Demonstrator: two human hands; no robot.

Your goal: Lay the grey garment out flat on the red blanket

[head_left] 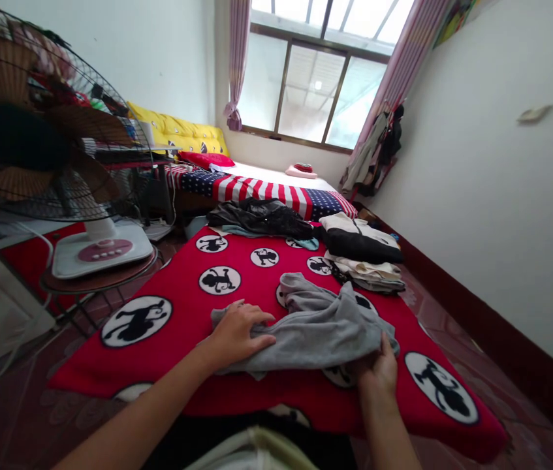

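A soft grey garment lies loosely bunched near the front edge of the red bedcover, its exact cut lost in the folds. On its left end rests my left hand, palm down, with the thumb apart from the fingers. My right hand grips the garment's right end, the thumb on top and most fingers hidden underneath. Beneath the garment spreads the red cover, patterned with black figures in white circles.
Folded clothes are stacked at the bed's right edge. Dark clothes lie heaped at the far end. To the left, a fan stands on a round stool. Behind is another bed with a striped, starred cover; a wall runs along the right.
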